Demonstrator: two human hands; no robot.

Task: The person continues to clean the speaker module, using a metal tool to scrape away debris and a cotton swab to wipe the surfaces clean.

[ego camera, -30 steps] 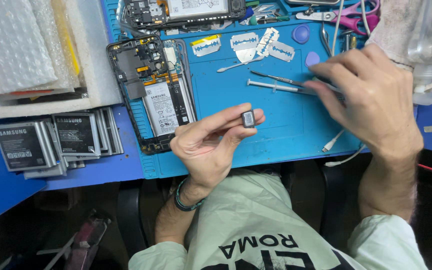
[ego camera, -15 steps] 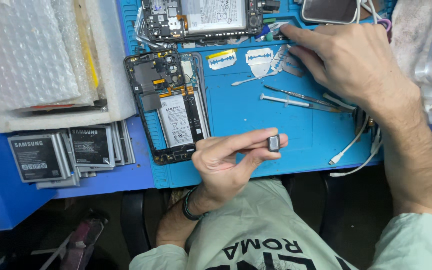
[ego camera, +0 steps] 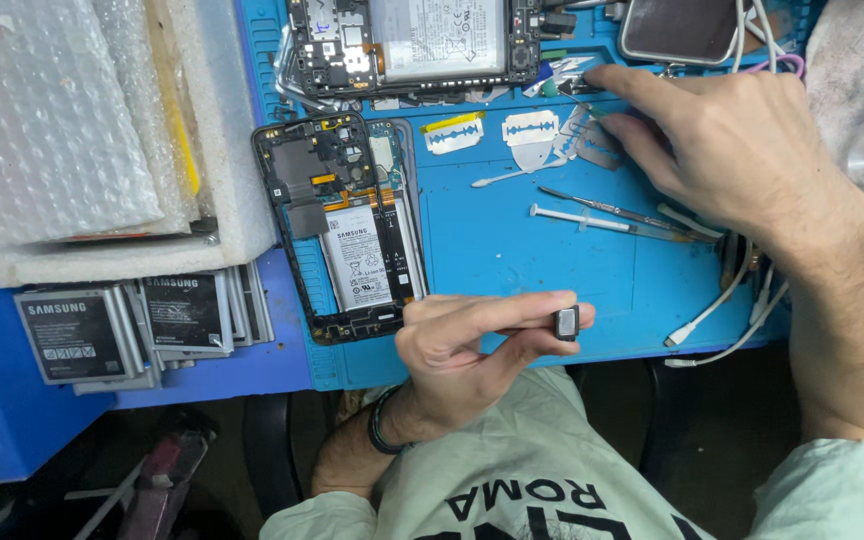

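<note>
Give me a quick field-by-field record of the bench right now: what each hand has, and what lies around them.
left hand: pinches a small dark square part between thumb and forefinger, above the mat's near edge
right hand: reaches to the far side of the blue mat, fingertips at small metal pieces
opened phone: back off, lying on the mat left of the left hand
second opened phone: at the far edge
tools: tweezers and a thin white stick under the right hand
loose batteries: stacked, far left
white cables: at right

L hand (ego camera: 472,345) in fingertip pinch; R hand (ego camera: 742,150) outstretched, fingers forward.
</note>
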